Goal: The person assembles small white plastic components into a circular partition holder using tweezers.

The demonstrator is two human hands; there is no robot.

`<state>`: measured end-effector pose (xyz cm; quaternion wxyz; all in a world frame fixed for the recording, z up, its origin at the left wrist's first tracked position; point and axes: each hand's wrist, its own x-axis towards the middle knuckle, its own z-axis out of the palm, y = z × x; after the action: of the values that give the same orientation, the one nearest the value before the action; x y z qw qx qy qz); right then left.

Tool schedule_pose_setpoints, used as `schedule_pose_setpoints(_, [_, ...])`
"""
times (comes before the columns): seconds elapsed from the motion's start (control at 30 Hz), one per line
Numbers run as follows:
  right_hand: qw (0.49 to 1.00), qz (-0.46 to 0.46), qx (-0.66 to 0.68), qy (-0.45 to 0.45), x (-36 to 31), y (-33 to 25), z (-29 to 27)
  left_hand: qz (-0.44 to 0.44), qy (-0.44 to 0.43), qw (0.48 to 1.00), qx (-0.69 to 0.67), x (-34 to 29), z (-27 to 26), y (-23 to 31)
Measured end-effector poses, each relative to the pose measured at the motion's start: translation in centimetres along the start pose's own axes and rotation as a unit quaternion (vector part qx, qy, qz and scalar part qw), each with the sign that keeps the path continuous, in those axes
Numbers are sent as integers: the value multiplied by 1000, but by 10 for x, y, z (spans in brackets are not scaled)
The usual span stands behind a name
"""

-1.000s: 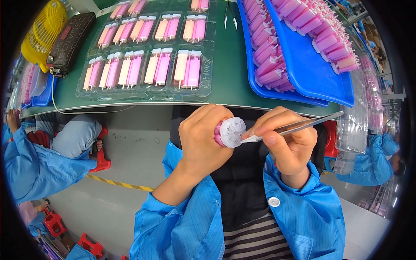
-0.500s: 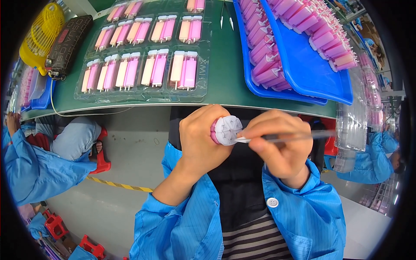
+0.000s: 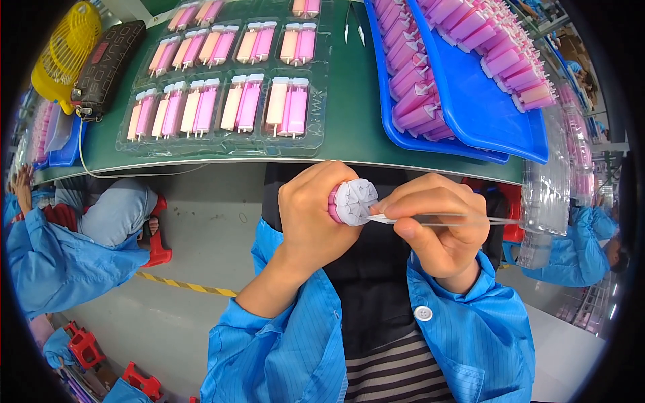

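Just in front of the table edge, my left hand (image 3: 310, 211) is closed around a small bundle of pink pieces with white, wedge-patterned ends (image 3: 356, 201). The white ends face up and to the right, out of the fist; most of the pink part is hidden by my fingers. My right hand (image 3: 447, 225) pinches a pair of tweezers (image 3: 381, 218) between thumb and fingers. Their pale tips rest at or very near the lower right rim of the white ends; actual contact is hard to tell. The shanks stick out to the right past the hand.
A clear blister tray (image 3: 222, 146) holds pink and peach tube pairs on the green table (image 3: 349, 107). Stacked blue trays (image 3: 497, 131) carry many pink pieces. Other tweezers (image 3: 354, 30), a dark pouch (image 3: 107, 70) and a yellow basket (image 3: 57, 47) lie there. A co-worker (image 3: 74, 248) sits at left.
My right hand has shifted slightly right and down, the tweezers with it, and their shanks look sharper now. My left hand and the bundle stay almost in place.
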<state>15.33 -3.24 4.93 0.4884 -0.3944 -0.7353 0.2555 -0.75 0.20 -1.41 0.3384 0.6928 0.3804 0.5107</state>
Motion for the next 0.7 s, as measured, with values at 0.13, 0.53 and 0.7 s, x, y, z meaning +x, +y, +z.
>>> schedule_pose_setpoints(0.13, [1000, -15, -12, -15, 2, -1, -1, 12, 2, 1000, -1, 0, 0, 0])
schedule_pose_setpoints(0.53, [984, 59, 156, 57, -3, 2, -4, -59, -82, 992, -80, 7, -6, 5])
schedule_pose_setpoints(0.7, [979, 46, 184, 76, -5, 2, -1, -97, -110, 982, -120, 5, -7, 5])
